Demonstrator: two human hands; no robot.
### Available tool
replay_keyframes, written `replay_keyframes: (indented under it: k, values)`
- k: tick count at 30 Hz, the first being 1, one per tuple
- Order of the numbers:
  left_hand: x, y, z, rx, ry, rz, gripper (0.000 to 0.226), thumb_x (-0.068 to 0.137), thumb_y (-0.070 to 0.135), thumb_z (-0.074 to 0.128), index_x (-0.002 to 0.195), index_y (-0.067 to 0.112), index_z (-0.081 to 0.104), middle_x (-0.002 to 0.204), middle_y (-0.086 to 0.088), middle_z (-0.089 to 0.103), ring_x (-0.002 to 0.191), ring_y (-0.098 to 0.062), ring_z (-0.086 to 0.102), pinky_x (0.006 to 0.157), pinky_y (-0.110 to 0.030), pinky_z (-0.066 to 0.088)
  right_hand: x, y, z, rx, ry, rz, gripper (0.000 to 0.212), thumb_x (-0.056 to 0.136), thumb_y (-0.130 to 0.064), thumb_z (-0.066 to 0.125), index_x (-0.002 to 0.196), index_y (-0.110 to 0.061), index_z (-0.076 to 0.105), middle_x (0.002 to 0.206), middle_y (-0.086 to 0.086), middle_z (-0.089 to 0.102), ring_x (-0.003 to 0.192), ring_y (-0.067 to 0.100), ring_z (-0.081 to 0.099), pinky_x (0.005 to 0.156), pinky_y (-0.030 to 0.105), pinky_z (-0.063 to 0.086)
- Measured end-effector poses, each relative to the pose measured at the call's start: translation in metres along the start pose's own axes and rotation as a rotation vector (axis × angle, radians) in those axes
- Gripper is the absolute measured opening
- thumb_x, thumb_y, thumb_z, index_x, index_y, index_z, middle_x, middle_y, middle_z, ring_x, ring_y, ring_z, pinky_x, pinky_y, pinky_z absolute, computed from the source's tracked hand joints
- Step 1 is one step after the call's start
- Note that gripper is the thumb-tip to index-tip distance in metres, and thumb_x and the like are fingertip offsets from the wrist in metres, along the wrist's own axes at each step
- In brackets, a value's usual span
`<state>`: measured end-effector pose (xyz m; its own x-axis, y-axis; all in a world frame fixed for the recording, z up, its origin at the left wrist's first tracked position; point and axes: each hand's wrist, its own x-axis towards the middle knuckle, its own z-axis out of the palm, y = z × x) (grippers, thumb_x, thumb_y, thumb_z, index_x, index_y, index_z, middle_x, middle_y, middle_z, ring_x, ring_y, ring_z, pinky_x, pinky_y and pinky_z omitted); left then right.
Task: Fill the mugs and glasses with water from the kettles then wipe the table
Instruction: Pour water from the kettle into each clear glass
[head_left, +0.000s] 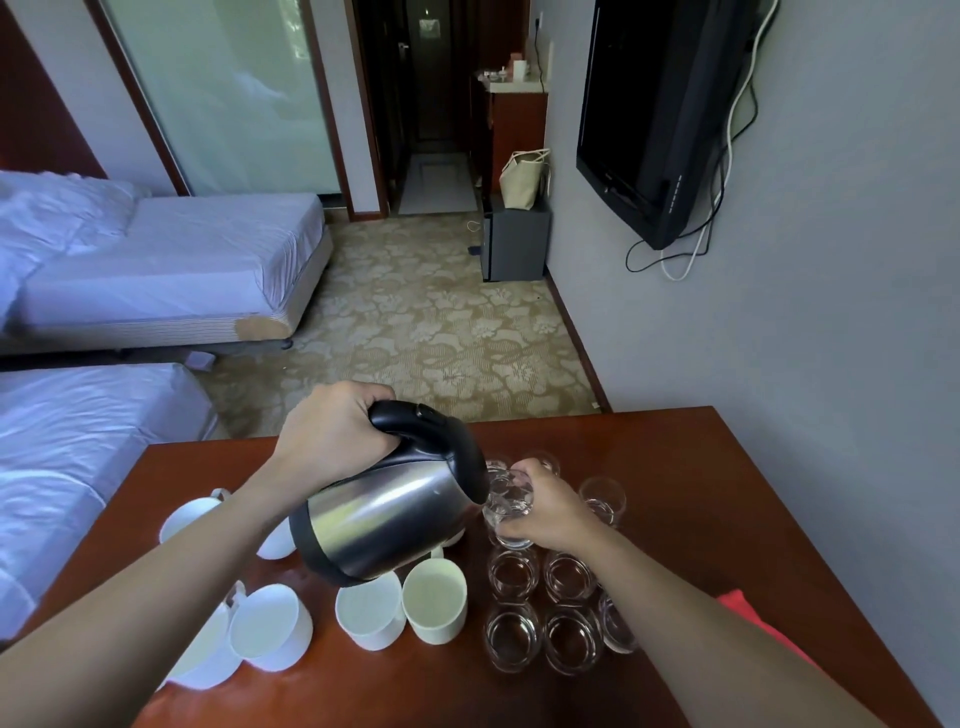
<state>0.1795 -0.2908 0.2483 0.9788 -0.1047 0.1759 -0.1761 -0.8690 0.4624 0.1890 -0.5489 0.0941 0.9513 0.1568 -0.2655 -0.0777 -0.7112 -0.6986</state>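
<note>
Near edge: white ceramic mugs (270, 631) and clear tumblers (514, 636) on the red-brown wooden table (727, 493). Pour slowly, spout over the rim. Your right hand (545, 512) grips the raised glass (506, 512); your left hand (332, 434), wrist cocked, clenches the tilted steel kettle's (384, 525) black handle.

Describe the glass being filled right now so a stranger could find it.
On the red-brown table, find the cluster of clear glasses right of the white mugs. It is the glass at the kettle spout, the only one held by the right hand.
</note>
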Motion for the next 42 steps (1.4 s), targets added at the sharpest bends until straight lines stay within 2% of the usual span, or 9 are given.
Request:
replay_keyframes:
  k: [6,17,23,32,37,42]
  values:
    - [0.003,-0.003,0.000,0.005,0.010,0.000,0.019,0.071,0.021,0.070,0.064,0.034,0.059,0.054,0.013,0.059,0.061,-0.010,0.059,0.056,-0.028,0.045,0.002,0.001,0.002,0.000,-0.008,-0.004,0.092,0.066,-0.040,0.082,0.146,-0.029,0.036,0.144,-0.011,0.048,0.131,0.010,0.048,0.105,0.033,0.044]
    - [0.008,0.001,0.001,0.072,-0.009,0.021,0.012,0.069,0.034,0.069,0.066,0.026,0.061,0.058,0.007,0.061,0.065,-0.017,0.061,0.060,-0.033,0.052,0.003,0.004,0.003,0.012,-0.008,-0.001,0.093,0.063,-0.043,0.081,0.144,-0.029,0.038,0.143,-0.012,0.049,0.130,0.009,0.049,0.106,0.035,0.044]
    - [0.007,0.003,0.002,0.089,-0.005,0.023,0.015,0.072,0.029,0.071,0.064,0.024,0.060,0.056,0.007,0.060,0.065,-0.017,0.061,0.060,-0.032,0.051,0.003,0.005,0.003,0.014,-0.010,0.001,0.094,0.063,-0.042,0.082,0.145,-0.029,0.037,0.144,-0.012,0.048,0.132,0.008,0.047,0.107,0.035,0.044]
    - [0.007,0.009,0.002,0.058,0.004,0.032,0.025,0.071,0.026,0.071,0.055,0.032,0.054,0.052,0.010,0.056,0.060,-0.008,0.057,0.055,-0.028,0.045,0.001,0.006,0.002,0.002,-0.016,0.004,0.095,0.065,-0.040,0.081,0.147,-0.027,0.035,0.148,-0.012,0.045,0.134,0.010,0.046,0.106,0.037,0.044]
    - [0.007,0.009,0.003,0.063,-0.005,0.036,0.025,0.072,0.026,0.072,0.056,0.031,0.054,0.052,0.010,0.056,0.061,-0.012,0.058,0.055,-0.028,0.044,0.000,0.007,0.002,0.005,-0.018,0.023,0.096,0.061,-0.043,0.080,0.145,-0.030,0.036,0.143,-0.014,0.048,0.128,0.010,0.050,0.104,0.038,0.046]
    - [0.008,0.011,0.003,0.073,0.000,0.029,0.022,0.073,0.026,0.072,0.058,0.029,0.056,0.054,0.010,0.057,0.062,-0.006,0.056,0.055,-0.027,0.042,-0.001,0.006,0.001,-0.004,-0.027,0.022,0.092,0.064,-0.041,0.079,0.145,-0.029,0.036,0.141,-0.016,0.047,0.129,0.008,0.049,0.106,0.037,0.045]
